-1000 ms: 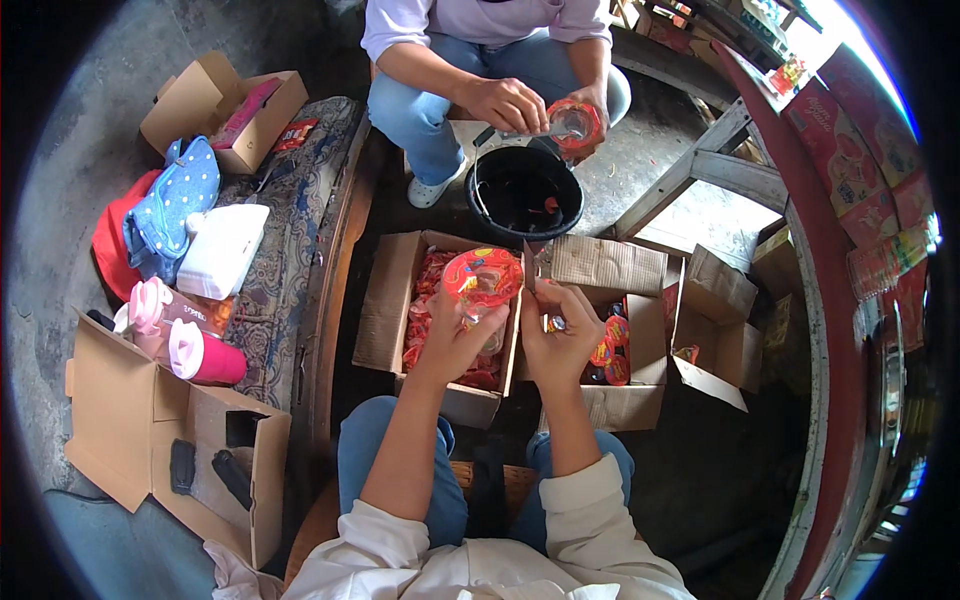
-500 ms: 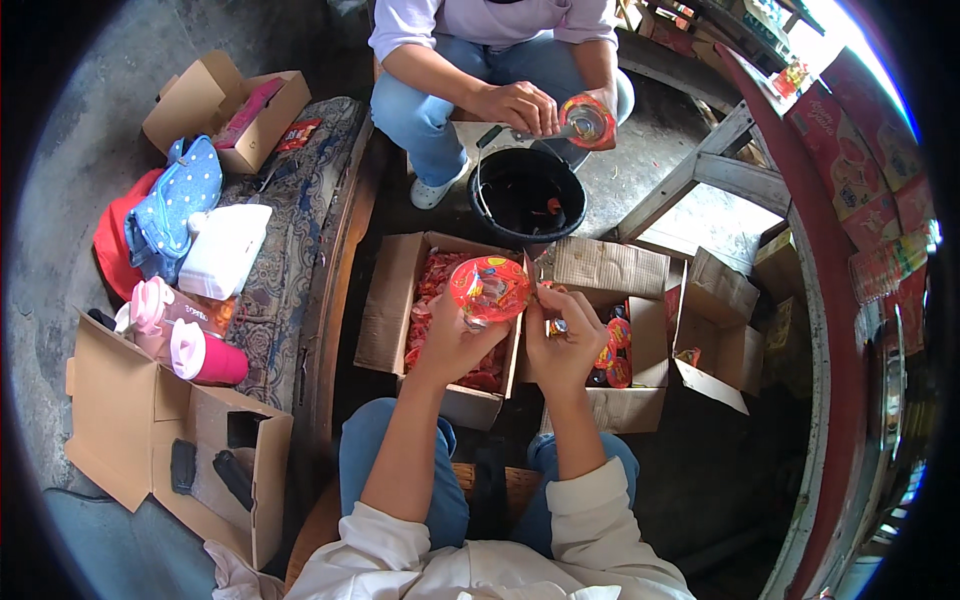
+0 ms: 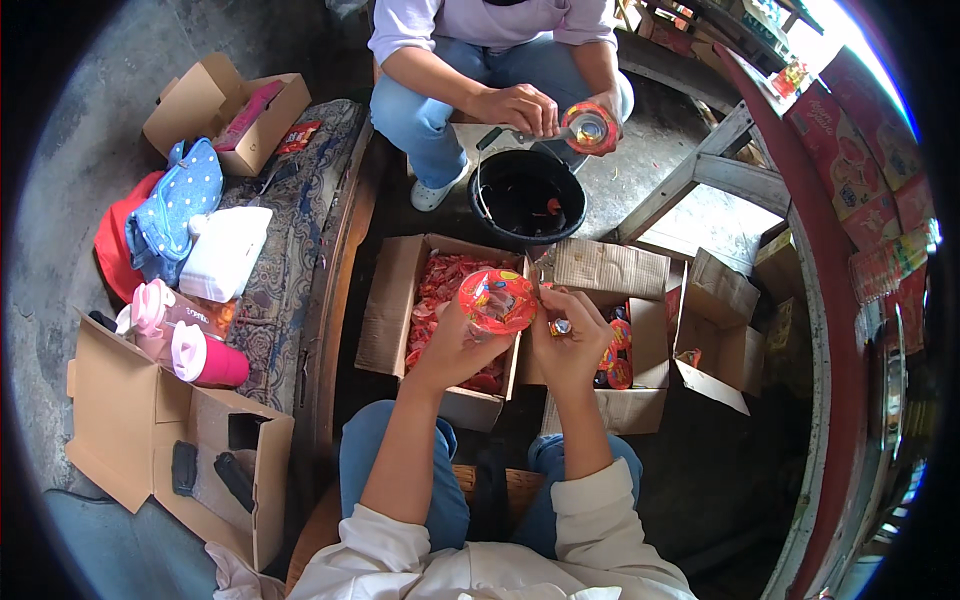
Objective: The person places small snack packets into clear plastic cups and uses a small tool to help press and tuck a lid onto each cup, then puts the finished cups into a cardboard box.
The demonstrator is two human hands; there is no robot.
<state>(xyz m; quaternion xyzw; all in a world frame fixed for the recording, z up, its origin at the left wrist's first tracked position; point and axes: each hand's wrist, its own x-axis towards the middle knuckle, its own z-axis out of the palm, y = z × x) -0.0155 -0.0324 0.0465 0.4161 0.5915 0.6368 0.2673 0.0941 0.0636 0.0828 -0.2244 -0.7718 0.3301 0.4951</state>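
My left hand (image 3: 465, 335) is closed round a clear plastic cup with a red printed film lid (image 3: 497, 300), its lid tilted up toward me. Close against the cup's right side is my right hand (image 3: 568, 340), fingers pinched on a thin, dark, blade-like tool (image 3: 531, 270). The tool's tip points away from me beside the lid's rim. Below my left hand stands a cardboard box (image 3: 385, 310) full of red film scraps (image 3: 440, 270). Under my right hand is a second box (image 3: 650, 352) holding several red-lidded cups (image 3: 620, 365).
Opposite, a co-worker's hands (image 3: 525, 108) hold a metal tool to another red-rimmed cup (image 3: 590, 130) above a black bucket (image 3: 528, 195). A patterned bench (image 3: 285, 290) with pink tumblers (image 3: 208, 355) and open boxes lies left. A white-framed wooden table (image 3: 740, 180) stands right.
My left hand has shifted the cup slightly right and down, and its lid is turned a little. The co-worker's cup has tipped so its opening shows more.
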